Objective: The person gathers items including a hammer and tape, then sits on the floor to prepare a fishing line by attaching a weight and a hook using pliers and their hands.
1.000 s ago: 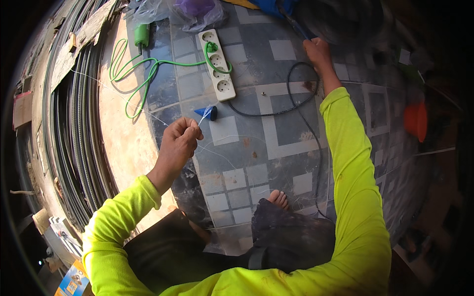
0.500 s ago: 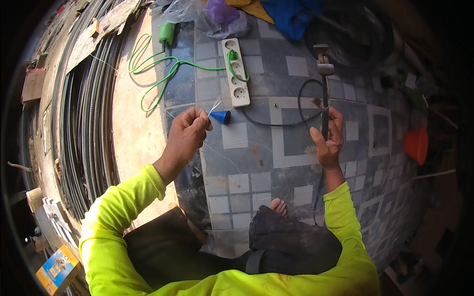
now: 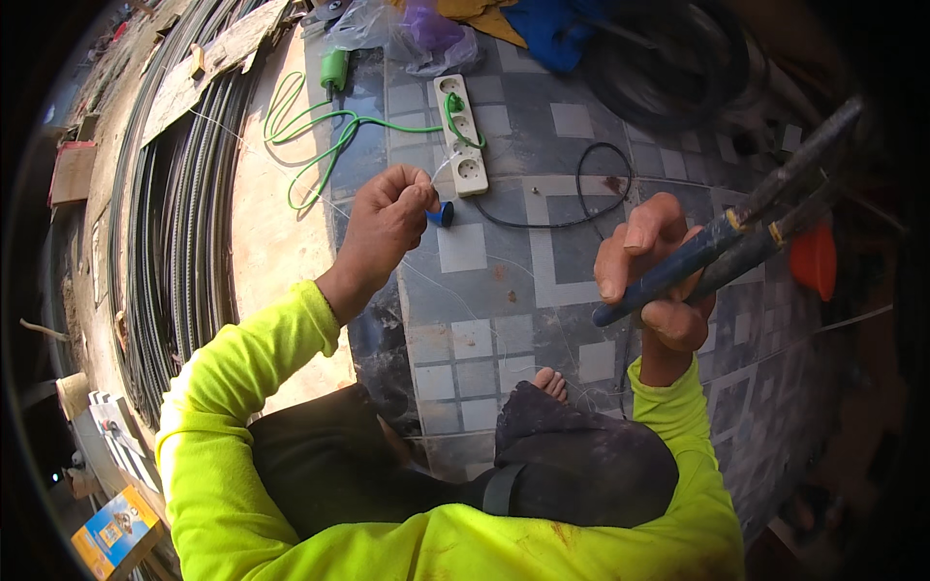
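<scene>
My left hand (image 3: 387,213) is closed in a pinch on a thin, pale, clear-looking strand (image 3: 444,167), whose end sticks out past the fingertips. Partly behind that hand, a small blue cone (image 3: 444,214) lies on the tiled floor. To the right, my right hand (image 3: 659,281) grips a long two-handled tool with blue grips (image 3: 668,276), its fingers around and between the handles. Two dark bars run from the grips to the upper right. The tool's far end is dark and hard to make out.
A white power strip (image 3: 469,172) with a green cord (image 3: 387,126) plugged in lies ahead. Long ribbed steel bars (image 3: 194,213) are stacked at left. A plastic bag (image 3: 426,44) lies at the back, an orange tub (image 3: 812,259) at far right. Thin wire trails over the tiles.
My right hand has turned the tool from upright to slanting up right, its blue grips now nearer and in view. My left hand has moved slightly right and up with the strand.
</scene>
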`<state>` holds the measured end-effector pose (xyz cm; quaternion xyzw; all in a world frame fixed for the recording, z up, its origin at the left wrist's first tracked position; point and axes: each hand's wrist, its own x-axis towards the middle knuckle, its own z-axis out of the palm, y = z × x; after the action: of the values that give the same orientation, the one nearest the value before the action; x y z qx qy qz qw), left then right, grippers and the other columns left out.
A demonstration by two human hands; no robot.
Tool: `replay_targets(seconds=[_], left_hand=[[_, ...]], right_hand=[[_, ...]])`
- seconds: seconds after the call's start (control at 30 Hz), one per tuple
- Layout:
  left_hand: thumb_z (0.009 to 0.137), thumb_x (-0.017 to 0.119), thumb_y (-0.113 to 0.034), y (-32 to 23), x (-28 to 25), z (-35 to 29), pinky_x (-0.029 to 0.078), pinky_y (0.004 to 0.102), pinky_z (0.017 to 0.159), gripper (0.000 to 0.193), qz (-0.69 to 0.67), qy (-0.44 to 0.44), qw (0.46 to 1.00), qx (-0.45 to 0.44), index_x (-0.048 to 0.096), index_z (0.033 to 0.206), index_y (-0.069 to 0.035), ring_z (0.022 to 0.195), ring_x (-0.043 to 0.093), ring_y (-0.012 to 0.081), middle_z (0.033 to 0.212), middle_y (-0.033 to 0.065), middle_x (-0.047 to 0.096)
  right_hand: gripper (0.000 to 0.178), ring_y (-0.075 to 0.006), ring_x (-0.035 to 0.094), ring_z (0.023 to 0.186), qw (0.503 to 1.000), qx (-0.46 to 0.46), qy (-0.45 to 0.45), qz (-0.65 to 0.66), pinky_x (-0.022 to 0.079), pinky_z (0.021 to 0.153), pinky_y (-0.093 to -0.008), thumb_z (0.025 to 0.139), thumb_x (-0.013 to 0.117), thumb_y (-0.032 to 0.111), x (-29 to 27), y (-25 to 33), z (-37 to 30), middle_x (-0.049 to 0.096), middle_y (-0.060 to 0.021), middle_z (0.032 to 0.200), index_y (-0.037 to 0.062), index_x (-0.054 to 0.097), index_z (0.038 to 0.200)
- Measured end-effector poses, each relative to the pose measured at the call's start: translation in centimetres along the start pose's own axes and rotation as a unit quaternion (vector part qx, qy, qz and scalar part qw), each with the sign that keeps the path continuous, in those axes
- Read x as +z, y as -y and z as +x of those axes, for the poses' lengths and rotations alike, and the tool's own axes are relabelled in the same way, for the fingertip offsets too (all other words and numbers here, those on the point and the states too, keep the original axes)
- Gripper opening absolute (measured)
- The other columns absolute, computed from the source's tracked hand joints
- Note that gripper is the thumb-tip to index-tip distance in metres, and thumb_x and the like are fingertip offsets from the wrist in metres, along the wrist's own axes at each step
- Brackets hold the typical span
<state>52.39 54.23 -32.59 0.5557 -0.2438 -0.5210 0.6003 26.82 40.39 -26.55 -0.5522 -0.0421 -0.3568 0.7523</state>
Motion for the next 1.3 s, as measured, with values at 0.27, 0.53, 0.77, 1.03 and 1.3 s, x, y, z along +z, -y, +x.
replay_targets(seconds=[0.27,0.53,0.77,1.03,1.3], left_hand=[[0.100,0.057,-0.017,-1.7,-0.2,-1.8,0.032,0.0192,0.047,0.011,0.004,-0.044,0.999,0.025,0.056,0.094,-0.009,0.054,0.039,0.0026,0.084,-0.0001,0.060],[0.095,0.061,-0.009,-2.3,0.1,-3.0,0.048,0.0216,0.053,0.005,0.080,-0.059,0.994,0.054,0.061,0.095,-0.003,0.063,0.058,0.0077,0.084,0.0040,0.065],[0.091,0.063,-0.004,-2.5,0.3,-3.4,0.049,0.0210,0.055,0.007,0.199,-0.050,0.977,0.054,0.063,0.097,-0.001,0.062,0.060,0.0072,0.081,0.0035,0.066],[0.092,0.063,-0.003,-2.1,-0.7,-3.3,0.048,0.0197,0.055,0.006,0.273,-0.008,0.962,0.028,0.064,0.098,-0.001,0.062,0.059,0.0056,0.079,0.0020,0.066],[0.092,0.064,-0.002,-1.8,-1.1,-3.2,0.048,0.0188,0.058,0.007,0.302,0.023,0.953,0.029,0.063,0.098,-0.001,0.063,0.058,0.0052,0.081,0.0016,0.066]], right_hand=[[0.018,-0.0157,0.061,0.067,0.889,0.085,0.032,-0.449,0.047,0.060,-0.0316,0.078,0.066,-0.007,-0.3,-0.5,-2.8,0.064,-0.0101,0.084,0.0022,0.052,0.085],[0.023,-0.0350,0.062,0.069,0.777,0.148,0.109,-0.603,0.047,0.060,-0.0428,0.077,0.062,-0.007,-0.3,-3.6,-3.6,0.061,-0.0150,0.082,0.0018,0.059,0.098],[0.042,-0.0341,0.063,0.095,0.728,0.147,0.147,-0.653,0.047,0.083,-0.0448,0.077,0.056,-0.012,-0.2,-3.7,-3.2,0.063,-0.0159,0.107,0.0046,0.063,0.115],[0.050,-0.0326,0.062,0.103,0.694,0.122,0.186,-0.685,0.045,0.088,-0.0429,0.079,0.056,-0.010,-0.9,-3.7,-2.6,0.063,-0.0177,0.118,0.0125,0.066,0.122],[0.047,-0.0297,0.061,0.102,0.700,0.092,0.194,-0.681,0.044,0.086,-0.0416,0.080,0.056,-0.010,-1.5,-3.8,-2.4,0.065,-0.0152,0.115,0.0129,0.068,0.120]])
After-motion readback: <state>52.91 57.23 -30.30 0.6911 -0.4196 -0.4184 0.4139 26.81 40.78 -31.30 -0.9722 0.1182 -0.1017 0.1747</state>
